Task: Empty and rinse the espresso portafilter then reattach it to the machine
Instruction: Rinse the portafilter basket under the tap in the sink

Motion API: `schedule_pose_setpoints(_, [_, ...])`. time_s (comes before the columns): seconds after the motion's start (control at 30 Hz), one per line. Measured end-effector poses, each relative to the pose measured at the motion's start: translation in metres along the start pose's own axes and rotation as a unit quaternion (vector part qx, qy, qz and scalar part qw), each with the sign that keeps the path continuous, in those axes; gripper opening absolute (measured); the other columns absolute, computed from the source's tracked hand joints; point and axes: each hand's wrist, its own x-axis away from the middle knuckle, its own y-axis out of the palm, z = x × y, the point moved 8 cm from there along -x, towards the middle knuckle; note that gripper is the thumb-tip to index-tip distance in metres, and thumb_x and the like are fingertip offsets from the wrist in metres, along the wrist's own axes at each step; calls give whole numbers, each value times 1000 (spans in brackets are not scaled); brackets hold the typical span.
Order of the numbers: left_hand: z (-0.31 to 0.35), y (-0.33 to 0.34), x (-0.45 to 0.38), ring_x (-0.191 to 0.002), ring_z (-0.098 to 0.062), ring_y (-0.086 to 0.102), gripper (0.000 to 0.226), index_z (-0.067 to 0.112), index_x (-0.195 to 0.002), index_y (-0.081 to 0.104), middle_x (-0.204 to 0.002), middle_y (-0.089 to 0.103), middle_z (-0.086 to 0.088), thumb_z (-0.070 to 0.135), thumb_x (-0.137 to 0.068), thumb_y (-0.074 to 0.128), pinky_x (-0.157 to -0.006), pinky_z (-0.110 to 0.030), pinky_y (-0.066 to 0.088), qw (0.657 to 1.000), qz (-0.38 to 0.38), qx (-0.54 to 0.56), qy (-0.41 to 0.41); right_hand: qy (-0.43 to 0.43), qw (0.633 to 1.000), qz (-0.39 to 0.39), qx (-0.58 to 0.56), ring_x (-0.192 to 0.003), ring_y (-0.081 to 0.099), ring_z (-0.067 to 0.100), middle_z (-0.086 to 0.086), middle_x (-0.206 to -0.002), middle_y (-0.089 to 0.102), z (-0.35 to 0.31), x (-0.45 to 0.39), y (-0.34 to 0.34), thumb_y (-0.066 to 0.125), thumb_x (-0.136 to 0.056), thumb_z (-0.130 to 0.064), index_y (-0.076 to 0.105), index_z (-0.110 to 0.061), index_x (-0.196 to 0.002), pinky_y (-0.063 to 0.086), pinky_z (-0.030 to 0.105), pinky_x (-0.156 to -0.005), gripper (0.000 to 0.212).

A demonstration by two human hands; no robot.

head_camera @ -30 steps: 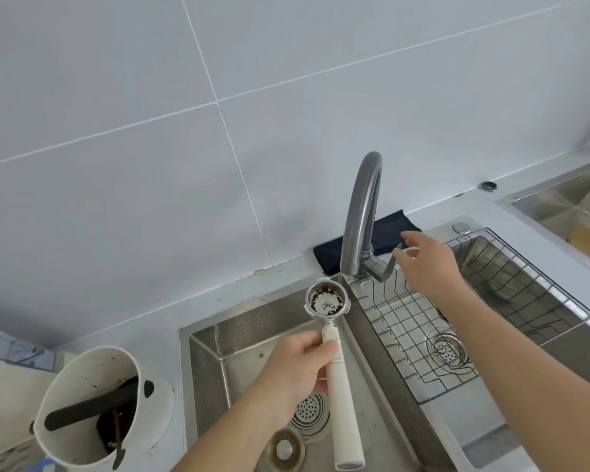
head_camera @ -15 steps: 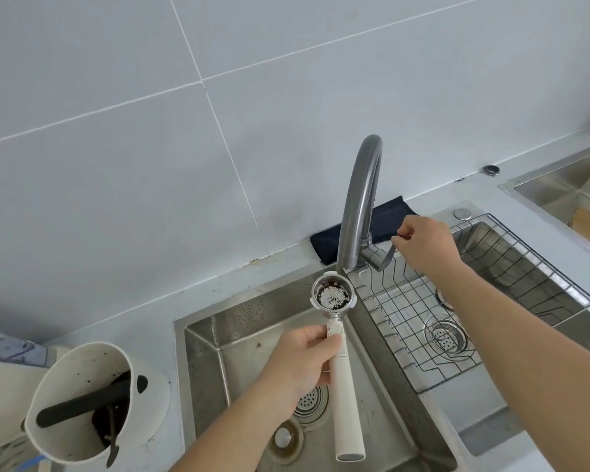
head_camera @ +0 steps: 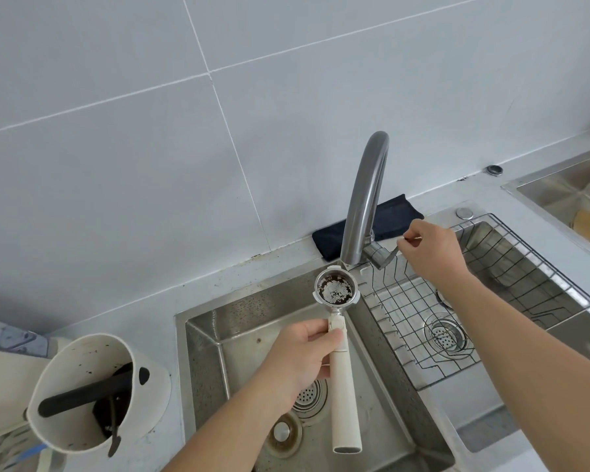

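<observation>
Counting, left to right: one knock box (head_camera: 92,393), one sink basin (head_camera: 239,338) on the left, one faucet (head_camera: 365,199), one wire rack (head_camera: 484,301) over the right basin.
Knock box: white, at near left on the counter, with one black bar across its mouth and dark grounds inside.
Left hand (head_camera: 300,356): fingers curled shut around the upper part of the white handle, thumb on top.
Portafilter (head_camera: 336,291): one, held over the left basin, basket facing up just below the faucet spout, wet with dark coffee residue round the inside.
Drains: two in the left basin, near the handle's end; one under the rack.
Cloth (head_camera: 389,216): one, dark, far behind the faucet against the wall.
Right hand (head_camera: 433,253): fingers pinched closed on the faucet lever (head_camera: 385,257).
</observation>
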Motion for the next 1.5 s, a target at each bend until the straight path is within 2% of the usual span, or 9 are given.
schedule_pose_setpoints(0.27, [2,-1,-3,-80,-20,68,12,14,-94,74,-86,70,-8,14,-92,62,-73,-33,60,1000,-4,-4,-1,11,999,10,-29,-69,64,33,10,-69,69,3,5,-2,61,-89,-16,58,-8,-76,54,38,-60,15])
schedule_pose_setpoints(0.37, [2,-3,-2,-81,-21,68,12,14,-94,74,-87,70,-8,14,-93,62,-75,-35,59,1000,-3,-2,-4,14,999,17,-40,-69,65,35,12,-72,70,4,6,-2,61,-89,-15,60,-6,-79,56,42,-60,14])
schedule_pose_setpoints(0.6, [2,-2,-1,-84,-22,68,13,15,-97,75,-90,70,-8,15,-92,62,-78,-36,59,1000,-11,1,-1,26,998,15,-46,-68,65,33,11,-74,71,3,8,-2,62,-89,-17,61,-8,-80,57,41,-60,13])
schedule_pose_setpoints(0.7, [2,0,-2,-83,-21,67,13,17,-93,76,-88,70,-7,16,-92,63,-77,-35,59,1000,-15,4,1,24,999,11,-42,-70,66,32,10,-73,71,2,8,-2,62,-90,-18,61,-8,-81,58,42,-63,13])
schedule_pose_setpoints(0.9, [-3,4,-6,-86,-21,65,20,22,-88,77,-89,71,-4,12,-92,61,-88,-44,56,1000,1,10,-4,24,999,8,-43,-72,65,32,10,-78,71,2,8,-4,62,-90,-18,61,-7,-84,58,43,-66,13])
schedule_pose_setpoints(1.03, [-6,10,-9,-86,-21,66,30,26,-77,79,-87,71,-4,11,-93,59,-87,-41,55,999,-2,44,-19,26,999,6,-41,-72,65,30,9,-78,71,2,8,-3,62,-91,-19,61,-8,-84,55,39,-66,13])
schedule_pose_setpoints(1.23, [-13,20,-14,-81,-22,69,18,10,-107,70,-90,73,-6,15,-95,58,-70,-33,56,989,-26,124,-81,29,999,-3,-40,-72,64,30,9,-79,71,2,6,-2,62,-91,-20,60,-10,-84,56,40,-65,13])
schedule_pose_setpoints(1.4, [-17,22,-14,-74,-21,68,18,5,-103,69,-88,73,-10,19,-94,61,-79,-40,54,986,-28,127,-104,33,999,-5,-41,-73,65,29,7,-79,70,3,6,-2,61,-91,-21,61,-11,-85,57,40,-65,12])
schedule_pose_setpoints(1.5, [-16,19,-13,-70,-20,66,16,4,-95,69,-80,72,-10,17,-94,60,-71,-35,54,987,-16,119,-111,32,999,-5,-39,-73,65,30,8,-79,70,3,6,-2,61,-91,-21,61,-10,-85,58,42,-65,12])
